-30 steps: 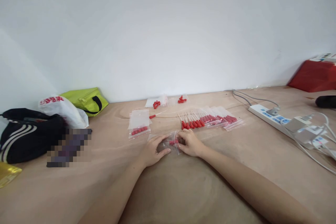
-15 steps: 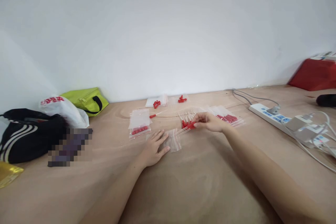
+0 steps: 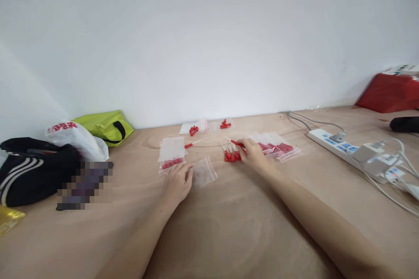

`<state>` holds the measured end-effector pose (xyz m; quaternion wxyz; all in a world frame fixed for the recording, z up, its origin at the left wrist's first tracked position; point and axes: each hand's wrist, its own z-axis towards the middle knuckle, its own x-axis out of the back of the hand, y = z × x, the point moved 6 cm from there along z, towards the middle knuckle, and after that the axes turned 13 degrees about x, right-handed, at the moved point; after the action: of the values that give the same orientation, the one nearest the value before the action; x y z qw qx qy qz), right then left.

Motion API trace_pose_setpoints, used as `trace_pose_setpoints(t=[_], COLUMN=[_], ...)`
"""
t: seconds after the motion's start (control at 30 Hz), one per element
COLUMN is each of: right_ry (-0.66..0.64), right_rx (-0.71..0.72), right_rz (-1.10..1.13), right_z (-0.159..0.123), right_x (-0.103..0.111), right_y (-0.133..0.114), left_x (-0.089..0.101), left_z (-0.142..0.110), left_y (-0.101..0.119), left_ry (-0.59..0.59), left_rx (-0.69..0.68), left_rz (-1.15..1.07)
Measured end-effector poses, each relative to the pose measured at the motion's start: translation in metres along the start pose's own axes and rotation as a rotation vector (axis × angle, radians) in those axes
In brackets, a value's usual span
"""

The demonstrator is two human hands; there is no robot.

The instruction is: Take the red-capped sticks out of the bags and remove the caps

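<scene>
My right hand point(image 3: 253, 156) is closed on a thin red-handled stick point(image 3: 236, 143), its pale shaft pointing left. It is held over the right end of a row of similar red-handled sticks point(image 3: 231, 157), whose pale shafts point away from me. My left hand point(image 3: 178, 183) lies on the table with its fingers stretched out. Just right of it is a clear zip bag point(image 3: 204, 172), flat and with nothing visible inside. Beyond its fingertips sits a stack of zip bags point(image 3: 172, 148) with red handles showing. A single red-handled stick point(image 3: 189, 145) lies behind.
Filled zip bags point(image 3: 283, 148) overlap right of the row. Two small bags with red pieces point(image 3: 194, 130) point(image 3: 225, 124) lie near the wall. A power strip point(image 3: 330, 141) with cables is at right. A black bag point(image 3: 39, 170), white bag point(image 3: 81, 141) and green pouch point(image 3: 108, 126) stand at left.
Both hands were at the clear bag. My right hand has carried red-handled sticks from there to the row. My left hand has slid left off the bag.
</scene>
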<state>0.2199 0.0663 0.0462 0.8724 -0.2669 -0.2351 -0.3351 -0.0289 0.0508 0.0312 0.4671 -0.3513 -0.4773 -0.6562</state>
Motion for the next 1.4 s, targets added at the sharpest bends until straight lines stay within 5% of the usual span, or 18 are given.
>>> trace_pose_setpoints(t=[0.23, 0.37, 0.53, 0.83, 1.0, 1.2, 1.4], right_ry=[-0.123, -0.125, -0.124, -0.202, -0.134, -0.125, -0.160], right_rx=[0.224, 0.202, 0.129, 0.080, 0.080, 0.057, 0.086], right_rz=[-0.092, -0.106, -0.129, -0.263, -0.309, -0.319, -0.314], right_z=[-0.014, -0.017, -0.019, -0.020, -0.014, -0.013, -0.014], right_x=[-0.025, -0.028, -0.027, -0.028, -0.027, -0.028, -0.033], right_y=[-0.015, -0.013, -0.012, -0.020, -0.026, -0.023, -0.026], left_x=[-0.004, -0.006, 0.001, 0.000, 0.007, 0.031, 0.031], left_z=[0.009, 0.012, 0.011, 0.009, 0.012, 0.029, 0.050], left_y=[-0.018, -0.026, -0.022, -0.029, -0.032, -0.073, -0.093], left_ry=[-0.084, -0.220, -0.168, -0.339, -0.205, 0.123, 0.103], left_rx=[0.114, 0.251, 0.175, 0.252, 0.225, 0.523, 0.701], left_rz=[0.049, 0.020, 0.028, 0.000, -0.124, -0.304, -0.108])
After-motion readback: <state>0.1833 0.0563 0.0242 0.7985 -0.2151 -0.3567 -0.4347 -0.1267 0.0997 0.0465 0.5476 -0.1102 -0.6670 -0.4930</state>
